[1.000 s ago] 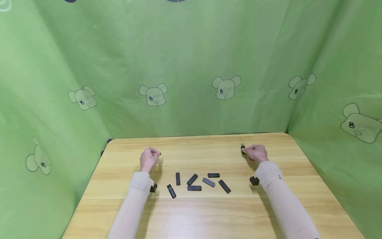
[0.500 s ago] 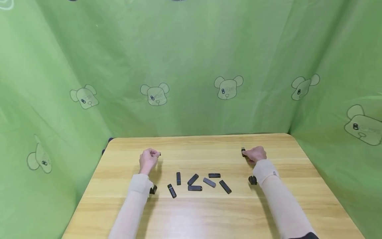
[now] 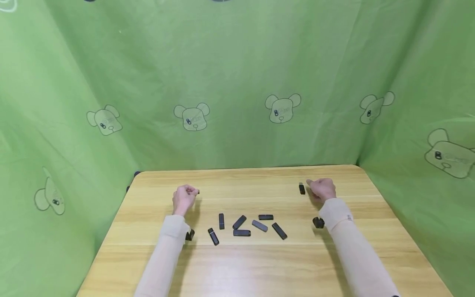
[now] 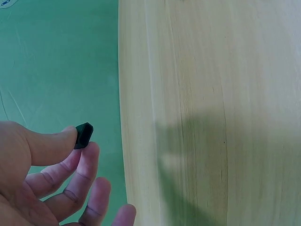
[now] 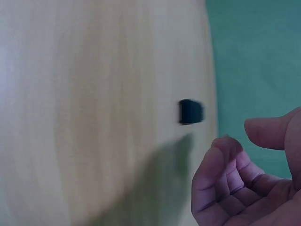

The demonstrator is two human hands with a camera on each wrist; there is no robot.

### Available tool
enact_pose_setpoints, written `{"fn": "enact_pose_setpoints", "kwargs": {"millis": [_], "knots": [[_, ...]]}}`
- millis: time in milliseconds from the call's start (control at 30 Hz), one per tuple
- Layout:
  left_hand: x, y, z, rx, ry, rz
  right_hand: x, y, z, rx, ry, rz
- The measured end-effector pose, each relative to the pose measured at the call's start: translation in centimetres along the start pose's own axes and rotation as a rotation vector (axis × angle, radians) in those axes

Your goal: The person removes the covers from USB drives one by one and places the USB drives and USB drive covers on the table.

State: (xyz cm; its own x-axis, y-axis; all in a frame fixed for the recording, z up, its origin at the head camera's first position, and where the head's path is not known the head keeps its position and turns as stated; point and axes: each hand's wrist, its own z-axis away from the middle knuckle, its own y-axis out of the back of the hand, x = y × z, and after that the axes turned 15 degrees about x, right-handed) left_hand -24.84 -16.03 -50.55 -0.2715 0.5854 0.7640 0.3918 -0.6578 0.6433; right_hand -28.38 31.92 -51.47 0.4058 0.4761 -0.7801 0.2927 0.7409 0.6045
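Note:
My left hand point(image 3: 184, 199) pinches a small black USB stick cap point(image 4: 84, 135) between thumb and fingers; its hollow end shows in the left wrist view. At the back right of the table lies an uncapped black USB stick point(image 3: 302, 189), its metal plug toward the back edge. Just right of that stick is my right hand point(image 3: 323, 189), holding nothing. In the right wrist view its thumb point(image 5: 265, 133) stands apart from the curved fingers point(image 5: 211, 174), and the same stick point(image 5: 191, 112) looks blurred.
Several capped USB sticks, one of them greyer point(image 3: 259, 225), lie scattered mid-table between my forearms. The wooden table point(image 3: 237, 268) has its back edge against a green curtain point(image 3: 237, 144), which also hangs at both sides. A black wrist camera point(image 3: 318, 222) sits under the right cuff.
My right hand has let go of the uncapped USB stick, which now lies on the table, and has drawn back to the right. The left hand has stayed in place with the cap.

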Motion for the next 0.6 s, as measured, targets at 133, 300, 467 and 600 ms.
{"fn": "enact_pose_setpoints", "kwargs": {"millis": [133, 300, 467, 600], "knots": [[0.1, 0.0, -0.1, 0.011, 0.003, -0.005, -1.2, 0.7, 1.6, 0.004, 0.077, 0.003], [0.0, -0.4, -0.5, 0.030, 0.004, -0.002, -2.8, 1.1, 4.2, 0.027, 0.224, 0.010], [-0.1, -1.0, -1.1, 0.033, 0.015, -0.016, -4.2, 1.6, 7.4, 0.058, 0.372, 0.004], [-0.3, -1.3, -1.6, 0.044, -0.007, -0.047, -5.3, 1.8, 10.4, 0.101, 0.454, -0.010]]}}
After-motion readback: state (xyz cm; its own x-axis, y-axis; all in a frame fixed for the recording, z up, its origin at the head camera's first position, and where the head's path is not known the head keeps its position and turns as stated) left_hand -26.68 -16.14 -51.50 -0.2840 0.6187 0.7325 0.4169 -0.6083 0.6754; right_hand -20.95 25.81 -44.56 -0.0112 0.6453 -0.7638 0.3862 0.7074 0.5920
